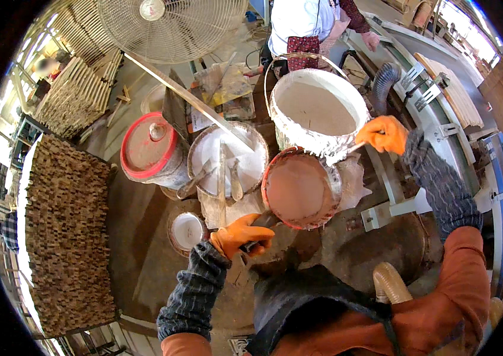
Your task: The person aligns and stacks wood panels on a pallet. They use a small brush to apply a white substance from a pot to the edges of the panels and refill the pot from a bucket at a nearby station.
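My right hand (384, 135), in an orange glove, is closed on a short white-coated tool, perhaps a brush. Its clumped white end (339, 155) lies against the lower right rim of a large white-crusted bucket (317, 141) holding pale liquid. Below that bucket stands a red-rimmed bucket (300, 188) of pinkish-brown liquid. My left hand (242, 236), also gloved in orange, curls round something dark, mostly hidden by the fingers. It is just below a white-coated pan (257, 142), across which lie a wooden stick (222, 184) and two flat-handled tools (235, 181).
A red-lidded tub (144, 148) stands left of the pan, and a small white-lined pot (187, 231) below it. A large fan (168, 29) is at the back. A person (305, 29) stands behind the large bucket. Stacked wood (70, 237) lines the left; metal machinery (441, 118) the right.
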A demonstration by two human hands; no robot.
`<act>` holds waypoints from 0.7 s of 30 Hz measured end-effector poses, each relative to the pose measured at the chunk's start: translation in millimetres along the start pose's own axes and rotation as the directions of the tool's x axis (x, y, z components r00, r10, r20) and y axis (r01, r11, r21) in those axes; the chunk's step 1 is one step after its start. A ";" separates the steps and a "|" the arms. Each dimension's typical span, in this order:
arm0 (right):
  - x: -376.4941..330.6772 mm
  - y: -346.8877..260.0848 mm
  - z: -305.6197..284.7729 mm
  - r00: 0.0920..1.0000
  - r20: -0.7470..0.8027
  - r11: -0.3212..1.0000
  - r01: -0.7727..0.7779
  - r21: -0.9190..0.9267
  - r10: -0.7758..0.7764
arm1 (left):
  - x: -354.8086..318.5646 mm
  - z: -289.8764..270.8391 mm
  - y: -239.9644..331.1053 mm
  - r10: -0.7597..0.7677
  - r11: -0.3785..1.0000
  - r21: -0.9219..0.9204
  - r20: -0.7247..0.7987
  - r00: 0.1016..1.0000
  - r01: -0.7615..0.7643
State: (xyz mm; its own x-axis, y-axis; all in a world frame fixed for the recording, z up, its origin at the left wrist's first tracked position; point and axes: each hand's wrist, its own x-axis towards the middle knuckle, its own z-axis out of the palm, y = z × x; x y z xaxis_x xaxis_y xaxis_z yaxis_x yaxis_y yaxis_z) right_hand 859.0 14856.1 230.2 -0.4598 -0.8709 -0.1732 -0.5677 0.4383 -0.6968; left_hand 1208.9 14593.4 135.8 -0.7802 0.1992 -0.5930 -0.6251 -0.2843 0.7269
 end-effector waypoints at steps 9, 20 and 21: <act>-34.7 44.2 45.4 0.979 -0.198 0.871 0.054 0.488 0.050 | 13.4 2.4 -36.5 0.548 0.615 0.510 0.272 0.791 -0.601; -33.1 47.6 91.2 0.962 -0.268 0.894 0.079 0.441 0.047 | 9.4 5.0 -40.6 0.573 0.662 0.457 0.201 0.795 -0.593; -40.0 47.0 94.0 0.967 -0.236 0.861 0.041 0.507 0.093 | 13.1 0.9 -45.3 0.623 0.572 0.505 0.245 0.743 -0.647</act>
State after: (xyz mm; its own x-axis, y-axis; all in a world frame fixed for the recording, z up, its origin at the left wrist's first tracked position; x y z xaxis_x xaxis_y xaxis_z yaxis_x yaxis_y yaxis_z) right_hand 914.9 14890.7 138.9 -0.6584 -0.7495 -0.0683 -0.1611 0.2290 -0.9600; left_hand 1227.0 14609.7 95.5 -0.9747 0.2009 0.0977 0.1351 0.1822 0.9739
